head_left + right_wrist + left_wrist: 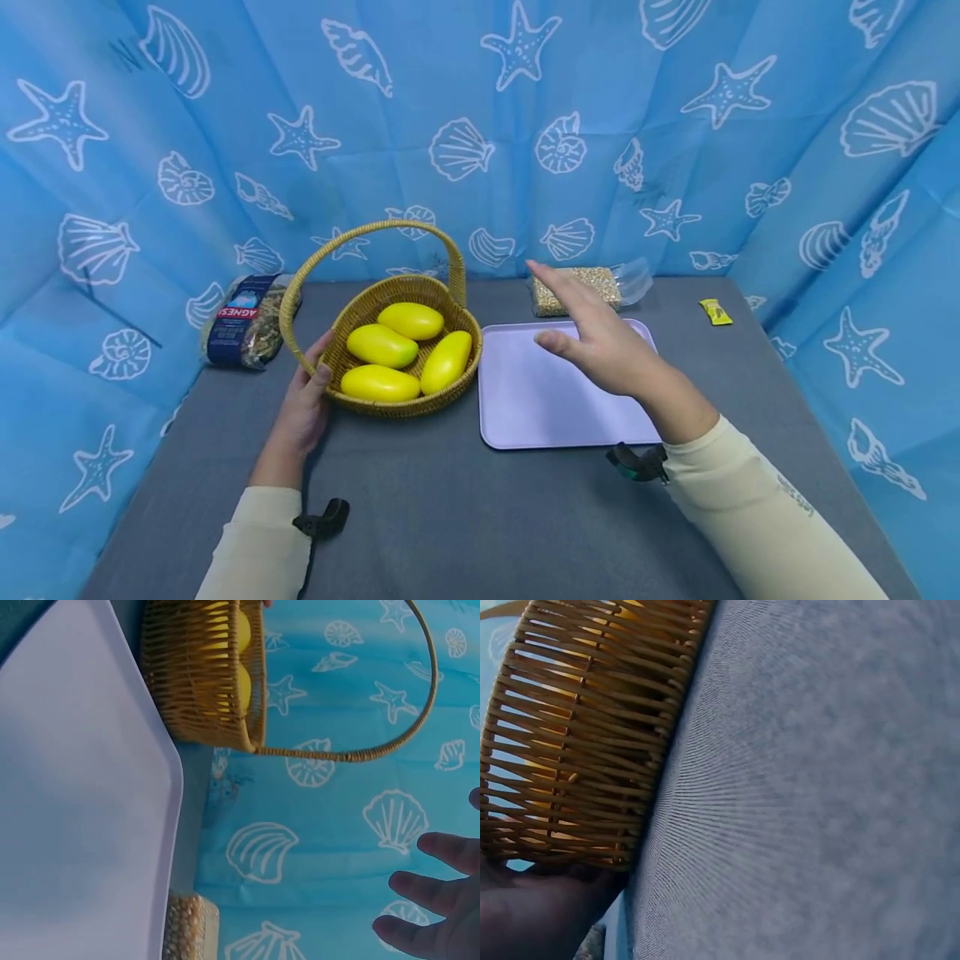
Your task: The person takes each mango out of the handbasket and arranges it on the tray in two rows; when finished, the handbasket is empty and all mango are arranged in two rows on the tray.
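Note:
A wicker basket with a tall arched handle holds several yellow mangoes. My left hand grips the basket's left side, its thumb by the rim; in the left wrist view that hand meets the end of the woven wall, and most of its fingers are hidden. Over the lilac tray hovers my right hand, fingers extended and thumb apart, holding nothing. The right wrist view also shows its spread fingers in the air, away from the basket.
Behind the tray lies a clear bag of grains. A blue-labelled food bag sits left of the basket, and a small yellow packet lies at the back right. A blue shell-patterned curtain encloses the grey table.

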Available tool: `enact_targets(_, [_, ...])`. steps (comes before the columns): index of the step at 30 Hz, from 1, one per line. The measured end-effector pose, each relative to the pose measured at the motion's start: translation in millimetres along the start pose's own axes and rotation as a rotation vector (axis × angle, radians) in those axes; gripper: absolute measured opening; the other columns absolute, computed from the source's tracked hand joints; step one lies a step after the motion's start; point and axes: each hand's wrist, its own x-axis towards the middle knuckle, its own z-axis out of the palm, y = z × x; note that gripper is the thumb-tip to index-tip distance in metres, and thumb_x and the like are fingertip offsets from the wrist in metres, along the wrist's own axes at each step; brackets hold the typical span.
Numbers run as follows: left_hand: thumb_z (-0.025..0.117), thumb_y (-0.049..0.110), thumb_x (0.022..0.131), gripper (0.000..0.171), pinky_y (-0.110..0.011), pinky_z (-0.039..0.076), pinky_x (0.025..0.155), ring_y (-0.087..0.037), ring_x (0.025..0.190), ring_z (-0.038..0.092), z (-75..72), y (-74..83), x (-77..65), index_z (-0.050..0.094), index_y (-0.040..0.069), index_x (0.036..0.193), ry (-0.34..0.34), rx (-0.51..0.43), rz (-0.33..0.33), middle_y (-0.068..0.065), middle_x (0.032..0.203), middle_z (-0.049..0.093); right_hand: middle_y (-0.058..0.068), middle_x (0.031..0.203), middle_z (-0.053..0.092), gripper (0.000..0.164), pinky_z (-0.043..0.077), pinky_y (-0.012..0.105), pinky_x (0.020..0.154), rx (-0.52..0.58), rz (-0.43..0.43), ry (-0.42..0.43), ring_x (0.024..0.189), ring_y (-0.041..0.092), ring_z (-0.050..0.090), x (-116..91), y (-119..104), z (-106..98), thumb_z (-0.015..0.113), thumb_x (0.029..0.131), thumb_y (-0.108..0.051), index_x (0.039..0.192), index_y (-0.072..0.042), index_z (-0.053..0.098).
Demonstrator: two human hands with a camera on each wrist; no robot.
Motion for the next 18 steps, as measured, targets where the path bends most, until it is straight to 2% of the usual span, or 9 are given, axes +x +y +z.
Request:
enact_targets(6, [0.043, 0.023, 0.12, 0.057, -0.042, 0.021, 0.125, -0.031, 0.161, 0.018, -3.6, -4.7, 2.6, 0.027, 0.028, 0.175, -0.002, 0.006, 0.006, -0.006, 0.179, 0.018, 0.004, 0.178, 0.024, 0.105, 0.02, 0.072, 0.122, 0.092, 0.001, -0.036, 0.162, 0.03, 0.021, 10, -3, 12, 0.034, 0.096, -0.092, 0.176, -0.025, 0.022])
enact_targets(11, [0.042, 0.021, 0.12, 0.058, -0.036, 0.028, 0.121, -0.032, 0.158, 0.022, -6.4, -10.9, 2.1, 0.026, 0.031, 0.175, 0.002, 0.024, 0.003, -0.005, 0.178, 0.02, 0.008, 0.176, 0.028, 0.111, 0.024, 0.072, 0.121, 0.267, -0.033, -0.063, 0.16, 0.033, 0.025, 19, -1, 28, 0.033, 0.094, -0.094, 0.175, -0.019, 0.024])
enact_targets(14, [0.042, 0.02, 0.12, 0.058, -0.03, 0.032, 0.117, -0.032, 0.157, 0.024, -8.4, -15.2, 1.8, 0.027, 0.029, 0.175, -0.002, 0.007, 0.027, -0.006, 0.178, 0.02, 0.011, 0.174, 0.033, 0.115, 0.032, 0.074, 0.115, 0.377, -0.047, -0.092, 0.156, 0.036, 0.032, 26, -1, 39, 0.034, 0.093, -0.095, 0.175, -0.015, 0.026])
enact_targets(18, [0.05, 0.012, 0.117, 0.064, -0.026, 0.039, 0.113, -0.033, 0.154, 0.028, -12.1, -22.0, 1.7, 0.025, 0.026, 0.175, -0.046, -0.049, 0.083, -0.011, 0.177, 0.02, 0.011, 0.171, 0.037, 0.114, 0.034, 0.074, 0.114, 0.479, -0.066, -0.142, 0.153, 0.037, 0.035, 35, -1, 54, 0.035, 0.094, -0.094, 0.174, -0.014, 0.027])
